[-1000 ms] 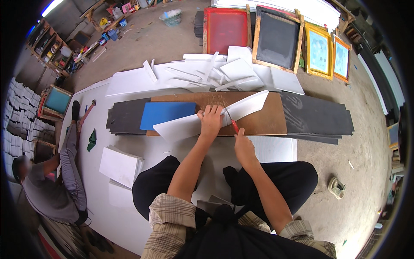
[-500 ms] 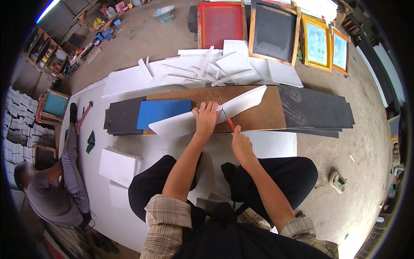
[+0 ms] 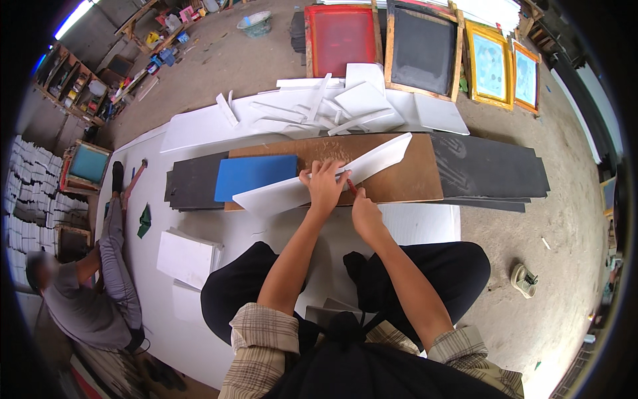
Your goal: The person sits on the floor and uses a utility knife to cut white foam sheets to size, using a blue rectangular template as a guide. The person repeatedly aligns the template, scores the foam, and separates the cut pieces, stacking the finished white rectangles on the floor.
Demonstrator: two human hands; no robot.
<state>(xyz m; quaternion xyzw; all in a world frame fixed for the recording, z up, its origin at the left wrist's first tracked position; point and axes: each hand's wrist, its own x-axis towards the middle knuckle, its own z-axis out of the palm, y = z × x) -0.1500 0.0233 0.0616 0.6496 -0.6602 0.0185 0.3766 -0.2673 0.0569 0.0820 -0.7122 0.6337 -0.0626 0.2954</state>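
A long white strip of foam-like board (image 3: 274,195) lies slantwise across a brown board (image 3: 413,174), its right end pointing up and away from me. My left hand (image 3: 323,189) grips the strip near its middle, fingers bent over the far edge. My right hand (image 3: 367,214) is closed around a red-handled cutter knife (image 3: 351,187), just right of the left fingertips. The knife's blade is mostly hidden at the strip's near edge. Left of my hands, a flat blue rectangular block (image 3: 258,174) rests on the brown board, partly behind the strip.
Dark grey boards (image 3: 488,166) lie under the brown board. White offcuts (image 3: 362,100) are heaped beyond it, before several framed screens (image 3: 425,56). White slabs (image 3: 187,256) lie by my left knee. Another person (image 3: 90,299) sits at left; a shoe (image 3: 524,280) is at right.
The right hand with the knife has shifted slightly toward me and left. My left thumb has come over beside the knife. The strip stays at nearly the same slant.
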